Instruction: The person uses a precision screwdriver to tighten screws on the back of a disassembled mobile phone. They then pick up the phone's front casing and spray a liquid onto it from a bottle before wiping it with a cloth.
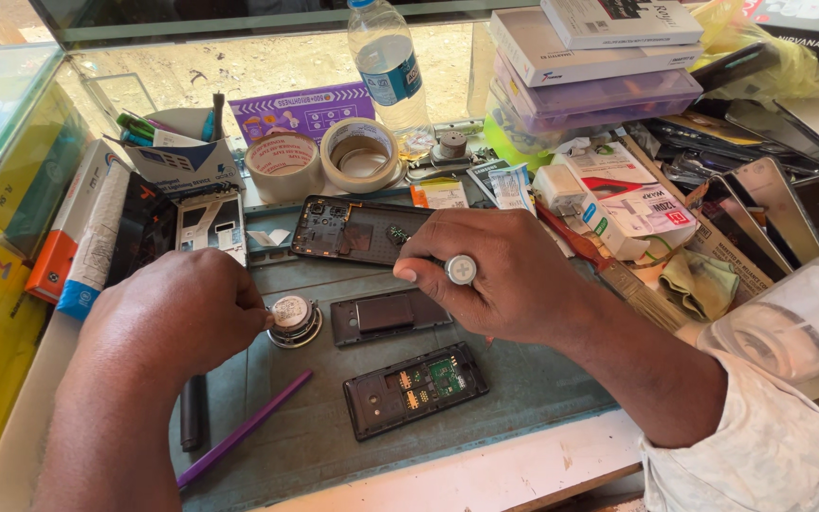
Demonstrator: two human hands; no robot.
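Speaker: small round silver speaker [292, 318] sits on the grey mat [334, 446], centre-left, face up.
Left hand: left hand [177, 313] curled, fingertips pinching the speaker's edge, seemingly steadying it.
Right hand: right hand [495, 275], ringed, fingers closed together; anything held is hidden.
Nearby: opened phone body [414, 389] lies nearer, board exposed.

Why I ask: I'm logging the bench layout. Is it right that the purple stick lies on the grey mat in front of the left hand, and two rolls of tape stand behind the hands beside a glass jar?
One detail is wrong. The head view shows the two rolls of tape beside a clear plastic water bottle, not a glass jar. The purple stick does lie on the grey mat, in front of the left hand.
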